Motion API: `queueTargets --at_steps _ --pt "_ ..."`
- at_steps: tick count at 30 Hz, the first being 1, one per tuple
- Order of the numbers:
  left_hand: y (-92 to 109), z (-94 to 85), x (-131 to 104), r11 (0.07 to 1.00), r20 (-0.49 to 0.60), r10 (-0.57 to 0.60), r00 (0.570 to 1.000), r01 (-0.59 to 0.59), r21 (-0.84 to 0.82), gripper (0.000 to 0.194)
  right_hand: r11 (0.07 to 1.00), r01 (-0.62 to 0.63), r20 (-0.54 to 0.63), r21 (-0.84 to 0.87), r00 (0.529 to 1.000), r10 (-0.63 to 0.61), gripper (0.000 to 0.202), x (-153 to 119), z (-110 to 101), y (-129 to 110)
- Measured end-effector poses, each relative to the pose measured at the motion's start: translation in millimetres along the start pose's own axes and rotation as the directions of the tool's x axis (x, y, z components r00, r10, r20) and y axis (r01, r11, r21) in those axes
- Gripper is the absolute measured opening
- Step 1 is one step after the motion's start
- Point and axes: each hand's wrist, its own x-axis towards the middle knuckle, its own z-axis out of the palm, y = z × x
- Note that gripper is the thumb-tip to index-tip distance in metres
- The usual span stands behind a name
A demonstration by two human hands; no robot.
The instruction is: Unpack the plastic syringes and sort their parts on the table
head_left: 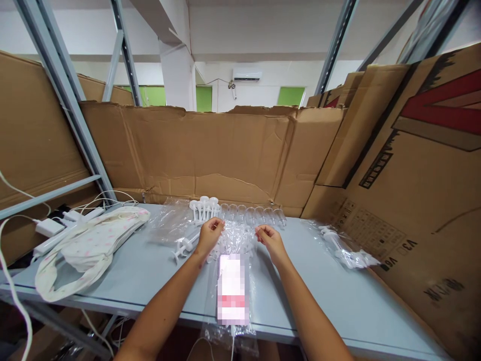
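A crinkled clear plastic bag (237, 236) spans the gap between my hands. My left hand (211, 235) pinches its left side, and my right hand (269, 239) has thumb and finger closed at its right edge. Just behind my left hand stand several white plungers (204, 206) with round ends. To their right runs a row of clear plastic barrels (251, 214). White syringe-like parts (184, 248) lie left of my left wrist. In front of the bag, a phone (233, 290) with a blurred screen rests on more clear plastic.
A pale spotted cloth bag (93, 238) lies at left beside a power strip (62, 233) and cables. Wrapped white syringe-like parts (343, 248) sit at right. Cardboard walls (214, 150) enclose the grey table (158, 286), with metal posts (80, 110) at the sides.
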Motion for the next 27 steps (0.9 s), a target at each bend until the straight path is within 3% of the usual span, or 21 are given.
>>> queueTargets --at_steps 3,6,8,11,14,16,18,23,27 --pt "4.9 -5.4 -0.1 0.996 0.154 -0.084 0.985 0.081 0.023 0.031 0.999 0.017 -0.076 0.041 0.997 -0.014 0.031 2.0 -4.5 -0.8" --pt "9.4 -10.8 -1.8 0.988 0.384 -0.153 0.91 0.131 0.082 0.033 0.995 0.044 -0.181 0.092 0.983 -0.027 0.031 5.0 -10.1 -1.8" --pt "10.2 -12.4 -2.6 0.989 0.461 -0.138 0.877 0.096 0.113 0.028 0.989 0.063 -0.227 0.131 0.973 -0.032 0.031 6.1 -12.0 -2.9" --pt "8.5 -11.6 -1.5 0.994 0.394 -0.073 0.916 0.034 0.105 0.024 0.979 0.043 -0.183 0.201 0.983 -0.006 0.033 4.5 -10.7 -5.9" --pt "6.8 -10.2 2.1 0.999 0.247 -0.023 0.969 0.013 0.04 0.022 0.982 -0.064 0.03 0.177 0.998 0.06 0.036 -0.4 -6.5 -8.9" --pt "7.0 -10.0 4.5 1.0 0.179 -0.012 0.984 0.014 -0.009 0.021 0.992 -0.095 0.185 0.083 0.98 0.079 0.033 -3.5 -3.3 -9.2" --pt "7.7 -10.3 6.1 0.998 0.129 -0.014 0.992 0.021 -0.051 0.021 0.997 -0.079 0.267 -0.008 0.96 0.078 0.029 -5.0 -0.9 -7.7" --pt "8.8 -10.4 6.5 0.997 0.087 -0.012 0.996 0.019 -0.07 0.023 0.998 -0.047 0.221 -0.05 0.974 0.057 0.031 -2.9 0.2 -2.4" --pt "8.4 -11.5 3.5 1.0 0.188 -0.007 0.982 0.011 -0.019 0.034 1.0 0.001 0.123 0.01 0.992 -0.002 0.032 -2.2 -1.2 -5.7"
